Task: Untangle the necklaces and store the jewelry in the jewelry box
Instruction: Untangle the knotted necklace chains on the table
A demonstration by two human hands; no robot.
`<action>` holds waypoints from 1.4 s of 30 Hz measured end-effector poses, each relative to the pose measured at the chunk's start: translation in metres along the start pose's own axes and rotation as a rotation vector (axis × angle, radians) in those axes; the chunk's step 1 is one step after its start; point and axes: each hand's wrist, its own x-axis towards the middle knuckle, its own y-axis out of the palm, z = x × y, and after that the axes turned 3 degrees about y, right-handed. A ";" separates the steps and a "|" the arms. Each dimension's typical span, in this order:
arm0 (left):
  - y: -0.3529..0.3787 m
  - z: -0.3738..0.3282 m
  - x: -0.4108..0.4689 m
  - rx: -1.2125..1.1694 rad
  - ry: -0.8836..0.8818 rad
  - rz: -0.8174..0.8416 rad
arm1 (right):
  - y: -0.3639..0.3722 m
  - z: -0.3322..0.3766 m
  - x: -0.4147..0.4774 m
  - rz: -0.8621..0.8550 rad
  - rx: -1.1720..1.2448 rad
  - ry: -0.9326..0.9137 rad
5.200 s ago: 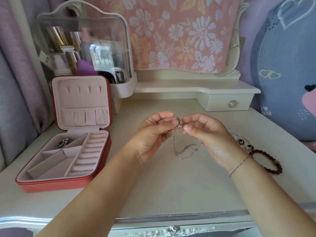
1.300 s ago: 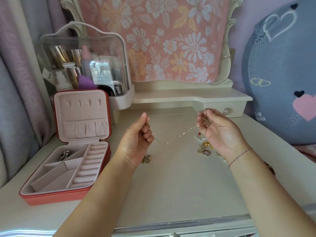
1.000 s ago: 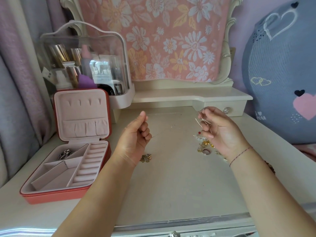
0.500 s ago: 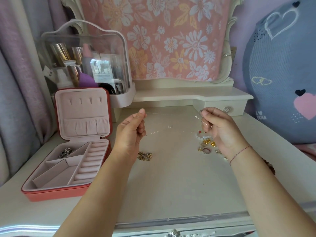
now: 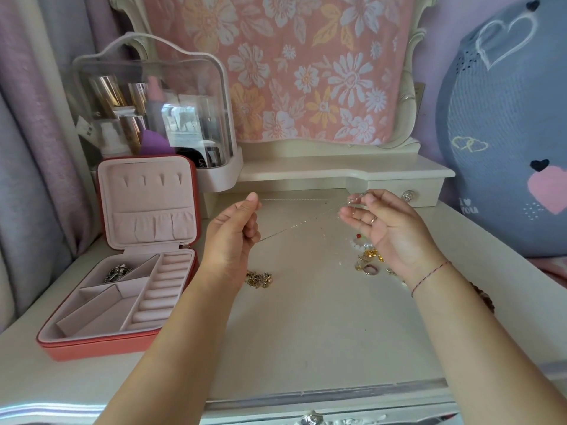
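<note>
Thin necklace chain (image 5: 302, 221) stretched in air, right of the jewelry box (image 5: 101, 342), long axis running away from the box. Left hand (image 5: 228, 237), nearer the box, pinches the near end, fingers curled. Right hand (image 5: 389, 228) pinches the far end, other fingers loosely spread.

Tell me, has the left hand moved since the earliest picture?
Yes. The left hand, pinching the necklace, has shifted left toward the jewelry box, away from the right hand.
</note>
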 end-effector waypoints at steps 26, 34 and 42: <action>-0.002 -0.003 -0.003 0.306 0.257 -0.215 | 0.001 -0.002 -0.009 -0.275 -0.936 -0.296; 0.000 0.000 -0.005 0.431 0.129 -0.149 | 0.009 0.005 -0.015 -0.129 -0.504 -0.089; 0.007 0.004 -0.009 0.659 -0.055 -0.025 | 0.016 0.004 -0.013 0.037 -0.273 -0.143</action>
